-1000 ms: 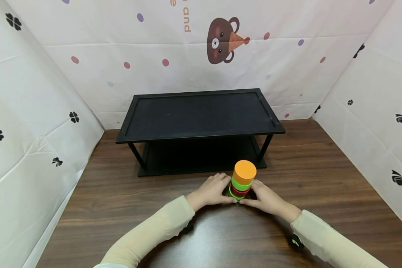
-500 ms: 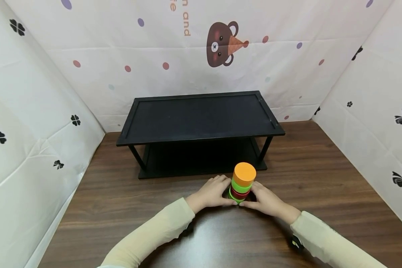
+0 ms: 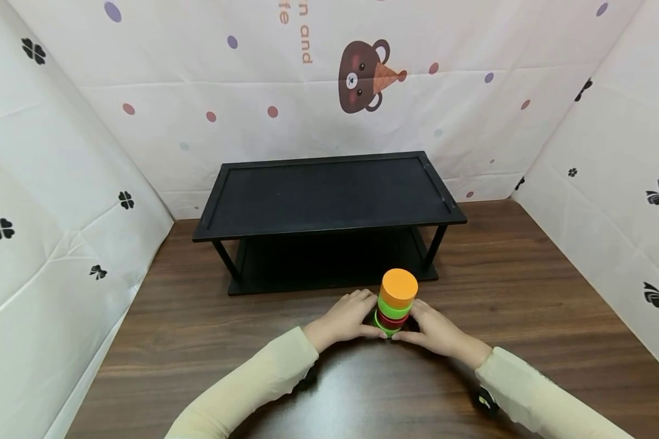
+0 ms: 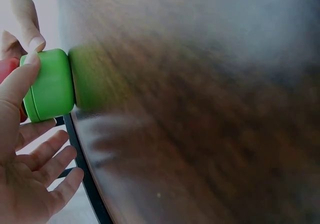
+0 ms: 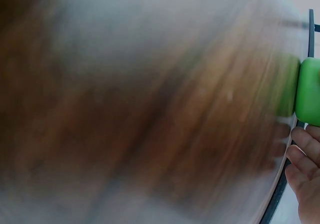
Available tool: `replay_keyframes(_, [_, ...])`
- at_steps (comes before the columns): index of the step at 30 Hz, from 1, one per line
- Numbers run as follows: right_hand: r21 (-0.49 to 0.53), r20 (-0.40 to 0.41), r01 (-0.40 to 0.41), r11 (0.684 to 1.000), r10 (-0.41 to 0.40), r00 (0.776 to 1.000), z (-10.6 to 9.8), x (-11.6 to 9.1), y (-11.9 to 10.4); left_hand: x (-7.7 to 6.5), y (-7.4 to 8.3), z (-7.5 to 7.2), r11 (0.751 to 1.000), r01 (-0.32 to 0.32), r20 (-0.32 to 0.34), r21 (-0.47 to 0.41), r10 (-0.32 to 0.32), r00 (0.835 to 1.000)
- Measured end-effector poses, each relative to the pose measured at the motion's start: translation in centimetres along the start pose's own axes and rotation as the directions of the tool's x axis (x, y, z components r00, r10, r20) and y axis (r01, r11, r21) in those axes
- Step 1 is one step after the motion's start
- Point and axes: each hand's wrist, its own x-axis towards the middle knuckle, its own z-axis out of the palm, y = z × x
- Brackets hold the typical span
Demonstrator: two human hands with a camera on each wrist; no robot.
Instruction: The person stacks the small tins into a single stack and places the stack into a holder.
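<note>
A stack of round coloured pieces (image 3: 393, 310) stands upright on the wooden table, just before the black shelf. From the top it runs orange, light green, dark red and light green. My left hand (image 3: 345, 318) holds the bottom green piece (image 4: 52, 83) from the left, its thumb on the near side and a finger around the far side; its other fingers are spread. From the right, my right hand (image 3: 436, 329) holds the same piece, thumb in front. Both thumb tips nearly meet. In the right wrist view, only part of that green piece (image 5: 309, 91) and some fingers show.
Behind the stack is a low two-tier black shelf (image 3: 329, 198); its lower tier (image 3: 318, 265) reaches close to my left fingers. White printed cloth (image 3: 241, 97) surrounds the table (image 3: 527, 292) at the back and sides. The glossy tabletop reflects light in front.
The head view tilts up slightly, so everything sits a little lower in it. Both hands keep their place around the stack, which stays standing on the table.
</note>
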Motion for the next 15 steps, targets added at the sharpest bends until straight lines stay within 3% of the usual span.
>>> replay_keyframes(15, [0.011,-0.001,0.007,1.000,-0.007,1.000,0.20,0.26,-0.34,-0.56,-0.06,-0.03,1.000,0.005,-0.007,0.016,-0.005,1.000])
